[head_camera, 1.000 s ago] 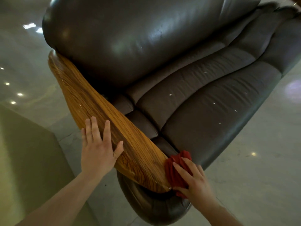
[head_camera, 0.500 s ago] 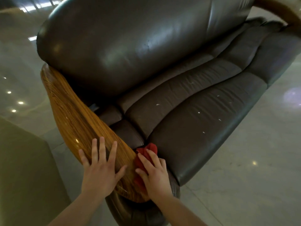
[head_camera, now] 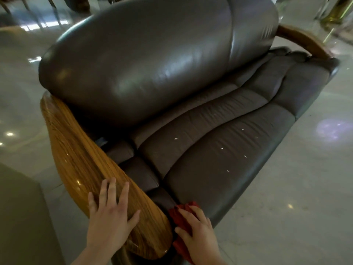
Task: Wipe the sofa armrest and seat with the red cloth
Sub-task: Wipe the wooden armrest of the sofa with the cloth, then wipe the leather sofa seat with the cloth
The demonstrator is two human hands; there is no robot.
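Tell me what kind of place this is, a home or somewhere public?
Probably a lobby or showroom rather than a home, though I can't be sure: the polished floor mirrors ceiling lights, the leather sofa stands out in open floor, and chair legs show beyond it.

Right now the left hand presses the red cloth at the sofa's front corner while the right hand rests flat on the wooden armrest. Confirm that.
Not right: the hands are swapped. The head view shows the right hand pressing the red cloth at the sofa's front corner, while the left hand rests flat on the wooden armrest.
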